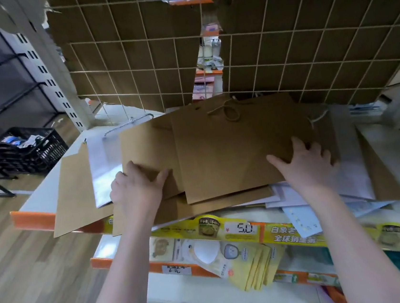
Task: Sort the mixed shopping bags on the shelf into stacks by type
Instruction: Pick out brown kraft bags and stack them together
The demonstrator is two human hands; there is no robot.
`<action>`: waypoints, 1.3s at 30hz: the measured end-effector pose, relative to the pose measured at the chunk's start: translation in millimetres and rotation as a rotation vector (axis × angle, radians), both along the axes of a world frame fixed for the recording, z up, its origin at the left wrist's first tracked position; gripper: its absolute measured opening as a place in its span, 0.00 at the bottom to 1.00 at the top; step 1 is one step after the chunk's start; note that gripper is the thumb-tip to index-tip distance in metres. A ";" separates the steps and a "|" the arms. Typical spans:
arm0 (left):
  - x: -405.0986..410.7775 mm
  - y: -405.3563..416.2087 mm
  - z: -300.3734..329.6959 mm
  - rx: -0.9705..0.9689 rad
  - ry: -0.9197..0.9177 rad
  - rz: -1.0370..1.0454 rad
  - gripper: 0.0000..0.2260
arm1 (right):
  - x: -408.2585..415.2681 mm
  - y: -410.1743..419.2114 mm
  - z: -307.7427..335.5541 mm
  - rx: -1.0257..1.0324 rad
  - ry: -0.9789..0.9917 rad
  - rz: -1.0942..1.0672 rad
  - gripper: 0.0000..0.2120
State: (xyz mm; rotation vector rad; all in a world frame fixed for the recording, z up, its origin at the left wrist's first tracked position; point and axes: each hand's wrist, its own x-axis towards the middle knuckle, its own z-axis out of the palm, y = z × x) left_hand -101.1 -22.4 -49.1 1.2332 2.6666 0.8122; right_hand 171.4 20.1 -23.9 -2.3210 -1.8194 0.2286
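A loose pile of flat shopping bags covers the white shelf (49,191). On top lie brown kraft paper bags (218,149) with twine handles (229,110). White bags (103,167) show under them at the left, and more white bags (351,176) at the right. Another brown bag (74,198) overhangs the shelf's front left edge. My left hand (135,186) rests flat on the left part of the brown bags, thumb spread to the right. My right hand (305,161) presses on the top brown bag's right side with fingers spread.
A wire grid backed with torn cardboard (282,49) closes the shelf's rear. The shelf's orange front edge (32,220) carries yellow price strips (240,229). A lower shelf holds yellow flat packets (252,267). A black crate (29,150) stands on the wooden floor at the left.
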 end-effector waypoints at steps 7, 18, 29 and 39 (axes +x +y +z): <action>-9.5 -0.5 6.8 0.178 -0.365 0.096 0.30 | -2.5 2.7 -1.6 -0.024 0.003 0.021 0.43; -23.4 -31.7 12.7 0.457 -0.886 -0.137 0.10 | -4.8 -2.9 -4.6 -0.003 0.093 0.090 0.38; -45.9 -65.9 3.3 0.429 -1.083 -0.166 0.12 | -16.3 -10.8 4.8 0.029 0.065 -0.066 0.51; -44.9 -77.0 23.0 0.457 -1.073 -0.219 0.13 | -7.2 -23.1 7.1 0.108 0.661 -0.045 0.40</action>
